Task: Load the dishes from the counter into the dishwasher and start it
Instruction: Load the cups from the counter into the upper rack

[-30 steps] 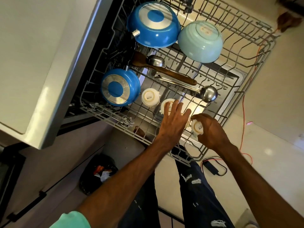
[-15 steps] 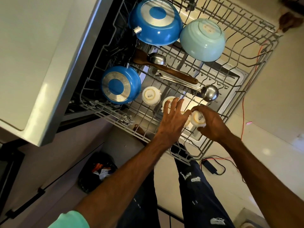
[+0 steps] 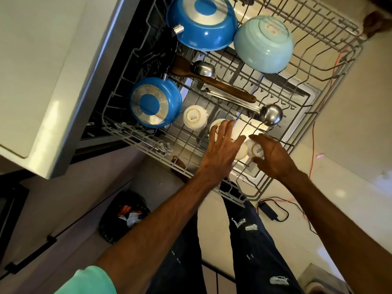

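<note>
The wire dishwasher rack [image 3: 135, 132] is pulled out below the counter. In it lie a large blue pan [image 3: 201, 22], a small blue pan [image 3: 156, 102], a pale teal bowl [image 3: 264, 44], a wooden spatula [image 3: 212, 81] and two steel ladles [image 3: 270, 114], all bottom up or flat. A white cup [image 3: 194, 117] stands upside down. My left hand [image 3: 222, 151] rests with spread fingers over two more white cups [image 3: 214, 127]. My right hand [image 3: 273, 154] grips another upside-down white cup [image 3: 255, 149] at the rack's near right.
The white counter [image 3: 42, 71] overhangs on the left. A black bag of rubbish [image 3: 125, 215] sits on the floor by the dark cabinet. A black adapter with red and black cables [image 3: 269, 211] lies on the floor to the right. My legs stand under the rack.
My right hand has carried its cup a little left and back, beside the cup under my left hand. My left hand has stayed over the cups, fingers spreading slightly.
</note>
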### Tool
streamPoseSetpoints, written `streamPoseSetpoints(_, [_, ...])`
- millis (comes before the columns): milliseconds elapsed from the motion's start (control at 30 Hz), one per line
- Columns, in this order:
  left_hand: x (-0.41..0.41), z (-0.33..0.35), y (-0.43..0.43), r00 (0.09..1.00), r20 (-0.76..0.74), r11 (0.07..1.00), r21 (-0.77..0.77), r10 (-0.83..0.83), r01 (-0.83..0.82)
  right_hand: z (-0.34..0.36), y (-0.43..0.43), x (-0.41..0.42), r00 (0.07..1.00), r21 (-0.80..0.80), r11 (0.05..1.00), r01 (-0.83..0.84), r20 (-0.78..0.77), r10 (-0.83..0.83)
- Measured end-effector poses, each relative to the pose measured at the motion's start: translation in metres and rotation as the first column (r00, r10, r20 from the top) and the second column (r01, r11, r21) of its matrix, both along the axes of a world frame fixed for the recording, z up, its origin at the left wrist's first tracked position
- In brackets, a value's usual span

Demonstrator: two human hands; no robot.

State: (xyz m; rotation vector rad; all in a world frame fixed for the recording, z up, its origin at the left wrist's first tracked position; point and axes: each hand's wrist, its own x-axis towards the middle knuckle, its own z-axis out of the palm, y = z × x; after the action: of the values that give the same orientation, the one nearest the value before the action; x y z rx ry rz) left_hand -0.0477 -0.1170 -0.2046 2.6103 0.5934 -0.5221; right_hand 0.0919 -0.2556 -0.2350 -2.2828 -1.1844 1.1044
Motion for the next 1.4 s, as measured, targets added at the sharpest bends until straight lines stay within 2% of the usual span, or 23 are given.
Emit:
streamPoseSetpoints(233, [-0.002, -0.002, 0.000, 1.000, 0.021, 1.000, -0.008, 0.023, -0.023, -0.001, 0.005, 0.007, 0.997, -0.092, 0.994, 0.062, -0.040, -0.066])
streamPoseSetpoints(533, [-0.017, 0.002, 0.006, 0.981, 0.138, 0.990, -0.043, 0.136, -0.131, 0.012, 0.001, -0.003, 0.982, 0.045, 0.981, 0.188, -0.014, -0.187])
streamPoseSetpoints(800, [-0.037, 0.036, 0.002, 0.957, 0.163, 0.968, -0.114, 0.239, -0.222, 0.050, -0.005, -0.024, 0.960, 0.183, 0.943, 0.277, -0.020, -0.278])
streamPoseSetpoints(967, [-0.051, 0.115, 0.005, 0.919, 0.206, 0.937, -0.162, 0.338, -0.308, 0.115, 0.010, -0.042, 0.970, 0.148, 0.959, 0.243, -0.011, -0.244])
streamPoseSetpoints(1133, [-0.078, 0.223, 0.014, 0.858, 0.262, 0.897, -0.159, 0.441, -0.412, 0.222, 0.053, -0.068, 0.975, 0.168, 0.961, 0.219, -0.073, -0.209])
streamPoseSetpoints(1267, [-0.114, 0.300, 0.021, 0.766, 0.380, 0.850, -0.130, 0.518, -0.510, 0.300, 0.093, -0.100, 0.991, 0.234, 0.969, 0.074, -0.123, -0.046])
streamPoseSetpoints(1400, [-0.163, 0.357, 0.041, 0.683, 0.350, 0.757, -0.141, 0.641, -0.638, 0.348, 0.135, -0.144, 0.989, 0.290, 0.957, -0.022, -0.131, 0.063])
